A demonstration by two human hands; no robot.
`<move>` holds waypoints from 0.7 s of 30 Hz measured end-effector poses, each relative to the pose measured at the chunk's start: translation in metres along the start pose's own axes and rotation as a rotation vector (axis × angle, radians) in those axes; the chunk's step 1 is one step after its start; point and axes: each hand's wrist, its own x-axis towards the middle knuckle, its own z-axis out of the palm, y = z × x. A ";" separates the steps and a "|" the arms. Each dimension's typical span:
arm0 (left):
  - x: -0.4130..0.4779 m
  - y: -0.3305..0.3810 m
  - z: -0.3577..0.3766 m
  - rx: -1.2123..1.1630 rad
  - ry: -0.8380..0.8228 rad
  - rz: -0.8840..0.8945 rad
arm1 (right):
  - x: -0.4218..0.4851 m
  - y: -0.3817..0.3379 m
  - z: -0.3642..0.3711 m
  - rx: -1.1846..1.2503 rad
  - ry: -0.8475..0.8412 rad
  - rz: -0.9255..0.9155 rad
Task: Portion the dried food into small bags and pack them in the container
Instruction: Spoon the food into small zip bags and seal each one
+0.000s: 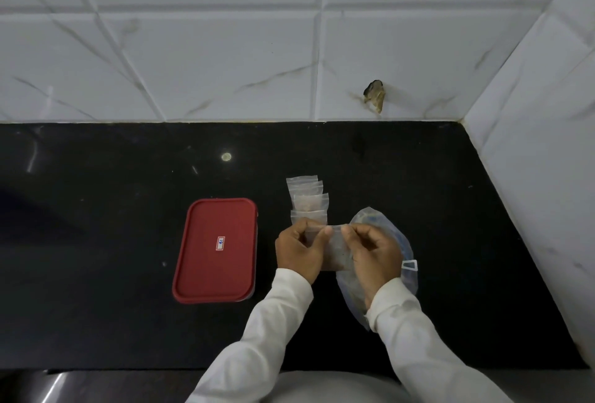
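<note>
Nearest us, over a black table [96, 241], the left hand [299, 249] and right hand [370, 254] each pinch the top edge of a small bag [335, 251] with dried food at its bottom. We judge the seal could close unevenly and let food spill later. Under the right wrist lies the large supply bag [404, 274]; a nudge might scatter it. To the left the red-lidded container [215, 251] sits shut. Beyond, filled bags [307, 200] overlap in a row.
</note>
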 end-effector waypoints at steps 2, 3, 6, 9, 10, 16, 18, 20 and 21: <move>-0.001 -0.004 -0.001 0.027 -0.007 -0.005 | 0.001 -0.001 -0.002 -0.085 -0.017 0.004; -0.002 -0.005 -0.002 0.018 -0.008 -0.020 | 0.002 -0.001 -0.002 -0.096 -0.031 0.003; -0.003 -0.009 -0.010 -0.045 0.071 -0.083 | 0.002 -0.005 -0.001 -0.184 -0.079 -0.101; -0.002 -0.009 -0.015 -0.068 0.165 -0.112 | 0.008 0.001 0.001 -0.245 -0.102 -0.221; -0.002 -0.009 -0.015 -0.058 0.185 -0.113 | 0.011 0.003 0.003 -0.241 -0.110 -0.245; 0.005 -0.014 -0.018 0.004 0.206 -0.131 | 0.028 0.013 0.010 -0.535 -0.182 -0.378; 0.007 -0.018 -0.017 0.023 0.214 -0.153 | 0.036 0.009 0.013 -0.695 -0.267 -0.374; 0.010 -0.023 -0.015 0.041 0.218 -0.180 | 0.039 0.003 0.013 -0.864 -0.308 -0.377; 0.012 -0.026 -0.015 0.048 0.216 -0.190 | 0.041 0.000 0.013 -0.906 -0.319 -0.379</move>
